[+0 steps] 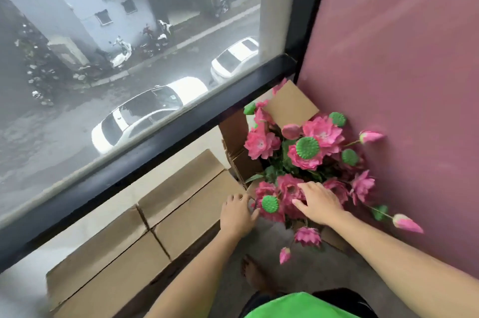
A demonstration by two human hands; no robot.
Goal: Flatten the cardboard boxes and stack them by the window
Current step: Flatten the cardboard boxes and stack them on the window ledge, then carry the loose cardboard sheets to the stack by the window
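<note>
Two hands at flower box | left hand grips its near flap | right hand flat, relaxed on flowers | flattened cardboard left of box, under window

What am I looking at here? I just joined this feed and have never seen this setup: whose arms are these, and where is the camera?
One picture, from a camera on a person's head, looking down. No robot: bare arms. The left hand touches the open box near its edge; whether it grips is unclear. The right hand rests, fingers spread, on pink artificial flowers standing in that box. Flattened cardboard lies on the floor by the window. A pink wall is on the right.
</note>
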